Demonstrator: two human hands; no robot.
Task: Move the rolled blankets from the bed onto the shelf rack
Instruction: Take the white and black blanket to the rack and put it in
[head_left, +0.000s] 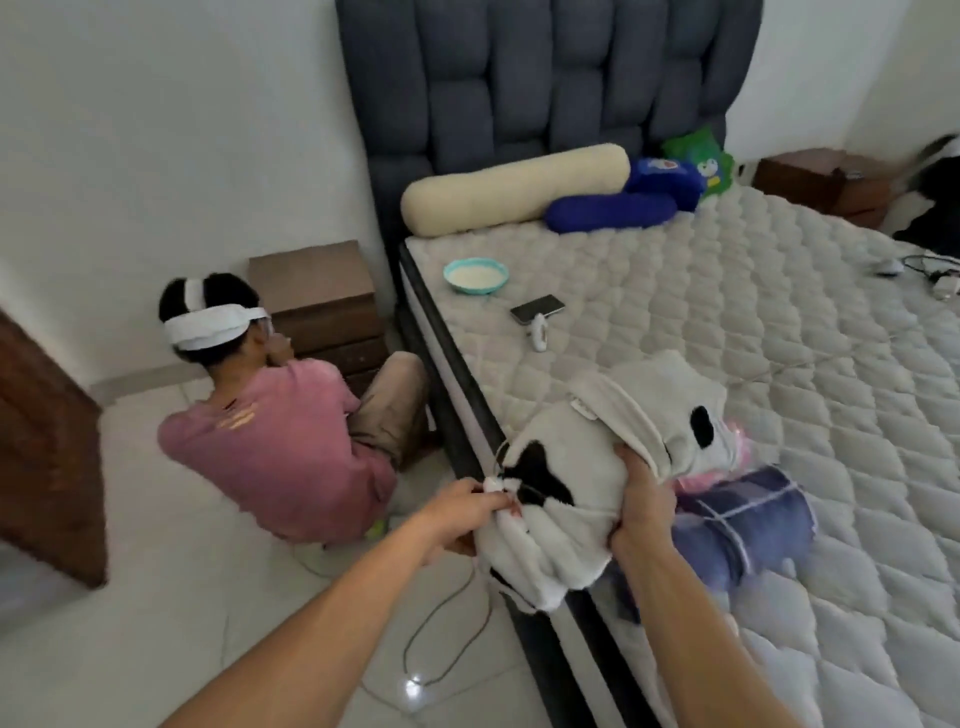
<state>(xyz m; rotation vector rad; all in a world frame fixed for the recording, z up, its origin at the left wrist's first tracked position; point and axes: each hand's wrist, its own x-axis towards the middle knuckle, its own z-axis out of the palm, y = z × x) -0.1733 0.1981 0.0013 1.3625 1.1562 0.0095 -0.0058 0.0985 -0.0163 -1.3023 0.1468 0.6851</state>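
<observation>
A rolled white blanket with black patches (571, 467) lies at the near left edge of the bed (779, 338), partly overhanging it. My left hand (467, 512) grips its left end. My right hand (641, 506) clutches its right side, fingers dug into the fabric. Just behind it sit a rolled blue plaid blanket (743, 530) and a pink blanket (727, 462), mostly hidden between the two. The shelf rack is not in view.
A person in a pink shirt (280, 441) sits on the floor left of the bed, beside a brown nightstand (322, 296). On the mattress lie a bowl (475, 274), a phone (537, 307) and bolsters (514, 189). A cable (441, 649) trails on the tiles.
</observation>
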